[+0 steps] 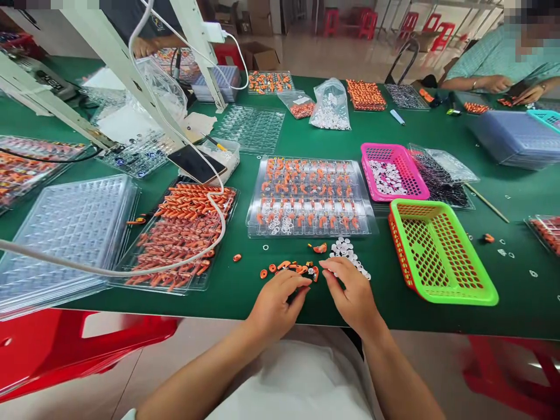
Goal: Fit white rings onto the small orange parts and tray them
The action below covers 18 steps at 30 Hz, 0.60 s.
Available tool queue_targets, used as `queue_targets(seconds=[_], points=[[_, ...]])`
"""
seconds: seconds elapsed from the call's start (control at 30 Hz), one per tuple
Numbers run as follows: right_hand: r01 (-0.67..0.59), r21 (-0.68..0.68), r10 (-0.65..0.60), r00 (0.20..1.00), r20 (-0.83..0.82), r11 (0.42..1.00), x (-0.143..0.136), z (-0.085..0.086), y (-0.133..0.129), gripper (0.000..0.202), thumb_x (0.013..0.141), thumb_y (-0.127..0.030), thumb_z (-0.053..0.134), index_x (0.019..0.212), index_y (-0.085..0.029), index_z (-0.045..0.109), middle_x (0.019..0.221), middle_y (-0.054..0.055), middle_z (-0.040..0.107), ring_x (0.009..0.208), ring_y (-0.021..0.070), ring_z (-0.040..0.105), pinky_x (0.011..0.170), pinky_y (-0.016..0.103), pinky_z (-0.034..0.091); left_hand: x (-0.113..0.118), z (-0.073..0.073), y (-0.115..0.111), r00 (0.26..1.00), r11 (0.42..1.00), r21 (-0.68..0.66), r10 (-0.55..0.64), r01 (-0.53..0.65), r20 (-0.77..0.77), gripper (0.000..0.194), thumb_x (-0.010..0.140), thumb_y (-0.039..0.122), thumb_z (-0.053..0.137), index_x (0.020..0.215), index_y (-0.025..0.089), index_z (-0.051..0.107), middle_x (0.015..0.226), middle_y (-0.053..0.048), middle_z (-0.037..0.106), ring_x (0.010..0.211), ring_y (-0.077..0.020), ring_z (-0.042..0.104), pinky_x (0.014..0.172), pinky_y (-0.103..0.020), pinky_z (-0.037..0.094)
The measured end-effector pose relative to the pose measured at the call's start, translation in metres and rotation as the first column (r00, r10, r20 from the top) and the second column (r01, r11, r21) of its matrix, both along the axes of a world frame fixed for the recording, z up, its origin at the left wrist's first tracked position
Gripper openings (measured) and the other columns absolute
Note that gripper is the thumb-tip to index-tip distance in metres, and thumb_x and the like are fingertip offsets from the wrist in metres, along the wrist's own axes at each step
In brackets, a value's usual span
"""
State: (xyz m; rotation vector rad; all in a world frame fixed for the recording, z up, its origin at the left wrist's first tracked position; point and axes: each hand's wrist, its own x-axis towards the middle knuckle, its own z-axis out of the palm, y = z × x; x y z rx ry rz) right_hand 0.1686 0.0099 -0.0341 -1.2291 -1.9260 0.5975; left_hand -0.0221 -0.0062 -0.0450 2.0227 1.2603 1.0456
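Observation:
My left hand (277, 300) is at the front edge of the green table, thumb and forefinger brought close together. Facing it, my right hand (352, 291) has its thumb and forefinger pinched; whatever sits in either pinch is too small or hidden to tell. A small orange part (315, 273) shows between the fingertips, and I cannot tell if it is held or lying. Loose orange and black parts (298, 269) lie just beyond my left hand. White round pieces (343, 248) are heaped beyond my right hand. Another orange piece (320, 248) lies between these groups.
A clear tray of orange parts (308, 195) lies ahead. To the right are a green basket (472, 289) and a pink basket (366, 169). A fuller orange-filled tray (179, 239), stacked clear trays (70, 221) and a white cable (184, 259) are left. A co-worker (485, 67) sits far right.

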Motion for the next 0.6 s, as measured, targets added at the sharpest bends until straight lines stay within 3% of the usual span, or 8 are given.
queue_targets(seconds=[0.17, 0.27, 0.43, 0.6], points=[[-0.004, -0.003, 0.005, 0.943, 0.332, 1.000, -0.014, -0.006, 0.005, 0.023, 0.092, -0.019, 0.055, 0.113, -0.018, 0.063, 0.104, 0.013, 0.063, 0.097, 0.0287, 0.057, 0.082, 0.044, 0.052, -0.009, -0.002, 0.001, 0.999, 0.999, 0.016, 0.045, -0.044, -0.021, 0.015, 0.089, 0.013, 0.058, 0.098, 0.021, 0.067, 0.093, -0.006, 0.073, 0.089, -0.0185, 0.068, 0.092, -0.039, 0.053], [-0.008, 0.002, 0.006, 0.910, 0.415, 1.000, -0.018, -0.008, 0.005, 0.016, 0.092, -0.019, 0.053, 0.103, -0.016, 0.065, 0.093, 0.012, 0.062, 0.088, 0.0271, 0.054, 0.077, 0.043, 0.049, -0.009, -0.003, 0.004, 0.998, 0.999, 0.035, 0.025, -0.023, -0.052, 0.018, 0.088, 0.011, 0.058, 0.101, 0.021, 0.067, 0.098, -0.007, 0.073, 0.094, -0.0199, 0.068, 0.097, -0.043, 0.051], [0.014, -0.036, -0.004, 0.966, 0.259, 0.999, -0.016, -0.005, 0.002, 0.010, 0.093, -0.021, 0.052, 0.095, -0.019, 0.062, 0.084, 0.006, 0.062, 0.081, 0.0219, 0.056, 0.074, 0.036, 0.047, -0.007, -0.001, 0.011, 0.998, 0.999, 0.041, -0.010, 0.013, -0.066, 0.024, 0.089, 0.012, 0.057, 0.110, 0.021, 0.066, 0.105, -0.009, 0.072, 0.097, -0.0216, 0.065, 0.089, -0.041, 0.054], [0.067, -0.342, -0.091, 0.994, -0.055, 0.937, -0.009, 0.005, -0.005, 0.012, 0.089, -0.029, 0.062, 0.100, -0.023, 0.061, 0.085, 0.001, 0.066, 0.073, 0.0152, 0.060, 0.068, 0.028, 0.050, -0.004, -0.001, 0.017, 0.984, 0.995, 0.078, -0.050, 0.064, -0.169, 0.030, 0.090, 0.015, 0.058, 0.117, 0.022, 0.066, 0.117, -0.009, 0.071, 0.102, -0.0253, 0.060, 0.084, -0.042, 0.055]])
